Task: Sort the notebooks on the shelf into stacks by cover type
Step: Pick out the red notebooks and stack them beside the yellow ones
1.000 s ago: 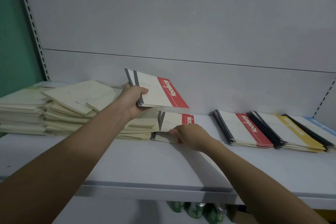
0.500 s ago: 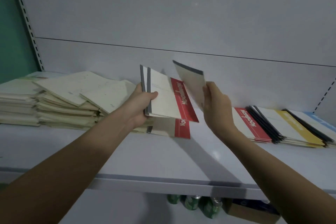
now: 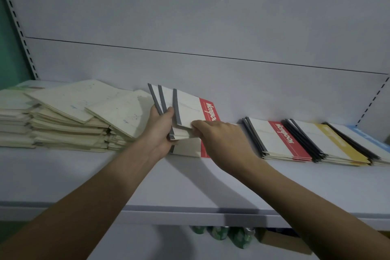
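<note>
Your left hand (image 3: 161,133) grips three fanned red-banded notebooks (image 3: 187,110) above the shelf (image 3: 190,188), gathering like covers; your right hand (image 3: 219,137) pinches the front one's lower edge. Another lies beneath; the red stack (image 3: 280,141) waits just right.

left hand (image 3: 160,131) gripping, right hand (image 3: 219,137) pinching

On the shelf (image 3: 190,186), plain-covered stacks (image 3: 69,118) lie at the far left. Right of them the left hand (image 3: 160,133) holds three fanned notebooks (image 3: 185,110) above another notebook (image 3: 187,150) lying flat; the right hand (image 3: 223,139) touches the fan's near edge. Three overlapping stacks (image 3: 316,143) lie at the right.
</note>
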{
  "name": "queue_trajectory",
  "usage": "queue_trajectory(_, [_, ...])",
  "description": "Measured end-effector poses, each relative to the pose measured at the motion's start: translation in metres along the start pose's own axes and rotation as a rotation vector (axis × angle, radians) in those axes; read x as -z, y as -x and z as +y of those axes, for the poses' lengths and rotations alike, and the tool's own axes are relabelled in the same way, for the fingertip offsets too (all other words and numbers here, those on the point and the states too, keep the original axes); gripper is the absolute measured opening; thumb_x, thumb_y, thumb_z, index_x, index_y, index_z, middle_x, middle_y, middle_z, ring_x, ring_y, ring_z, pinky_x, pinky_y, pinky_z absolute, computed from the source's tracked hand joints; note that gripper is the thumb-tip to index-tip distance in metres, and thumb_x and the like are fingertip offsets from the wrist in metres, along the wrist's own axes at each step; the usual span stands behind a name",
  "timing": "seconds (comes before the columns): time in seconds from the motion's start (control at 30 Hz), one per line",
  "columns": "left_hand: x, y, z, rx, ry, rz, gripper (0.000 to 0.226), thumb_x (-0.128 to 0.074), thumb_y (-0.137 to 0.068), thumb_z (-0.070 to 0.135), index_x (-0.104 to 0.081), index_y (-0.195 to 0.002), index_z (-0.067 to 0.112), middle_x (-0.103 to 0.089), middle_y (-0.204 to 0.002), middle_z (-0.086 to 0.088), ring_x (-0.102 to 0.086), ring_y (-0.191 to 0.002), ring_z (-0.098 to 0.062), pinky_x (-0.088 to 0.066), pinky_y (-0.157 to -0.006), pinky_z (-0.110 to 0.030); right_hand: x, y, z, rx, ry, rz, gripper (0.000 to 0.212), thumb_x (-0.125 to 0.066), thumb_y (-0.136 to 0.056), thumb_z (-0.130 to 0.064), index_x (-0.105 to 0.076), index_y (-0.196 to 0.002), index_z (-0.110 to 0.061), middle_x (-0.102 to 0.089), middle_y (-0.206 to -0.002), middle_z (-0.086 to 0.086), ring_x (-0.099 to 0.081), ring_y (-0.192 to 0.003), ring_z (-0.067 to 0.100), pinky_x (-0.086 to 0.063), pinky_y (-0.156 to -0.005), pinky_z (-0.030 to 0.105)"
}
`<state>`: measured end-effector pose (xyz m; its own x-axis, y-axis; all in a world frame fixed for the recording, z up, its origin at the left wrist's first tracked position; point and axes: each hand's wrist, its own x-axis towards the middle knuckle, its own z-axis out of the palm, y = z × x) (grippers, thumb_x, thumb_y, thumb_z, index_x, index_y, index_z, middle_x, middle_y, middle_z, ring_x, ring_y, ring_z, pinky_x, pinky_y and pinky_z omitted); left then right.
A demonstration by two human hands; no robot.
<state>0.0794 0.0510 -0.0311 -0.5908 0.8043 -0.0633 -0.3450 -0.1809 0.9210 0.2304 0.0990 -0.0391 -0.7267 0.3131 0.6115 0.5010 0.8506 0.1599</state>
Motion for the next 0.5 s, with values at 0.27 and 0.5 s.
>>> queue_trajectory(0.27, [0.002, 0.011, 0.013, -0.025, -0.019, -0.09, 0.048, -0.06, -0.092, -0.001, -0.043, -0.128, 0.026, -0.069, -0.11, -0.001, -0.07, -0.086, -0.019, -0.058, -0.052, -0.033, 0.01, 0.001, -0.005, -0.077, -0.219, -0.077, 0.021, -0.046, -0.101, -0.033, -0.062, -0.103, -0.019, -0.067, -0.097, -0.004, -0.059, -0.081, 0.019, -0.053, -0.066, 0.038])
queue_trajectory(0.5, [-0.003, 0.015, 0.006, 0.009, 0.056, -0.157, 0.048, -0.053, -0.09, -0.01, -0.045, -0.125, 0.023, -0.069, -0.113, -0.002, -0.069, -0.093, -0.022, -0.058, -0.069, -0.038, 0.032, 0.017, 0.01, -0.658, -0.42, -0.065, 0.036, -0.045, -0.099, -0.042, -0.049, -0.129, -0.023, -0.054, -0.121, -0.01, -0.055, -0.103, 0.011, -0.05, -0.083, 0.031])
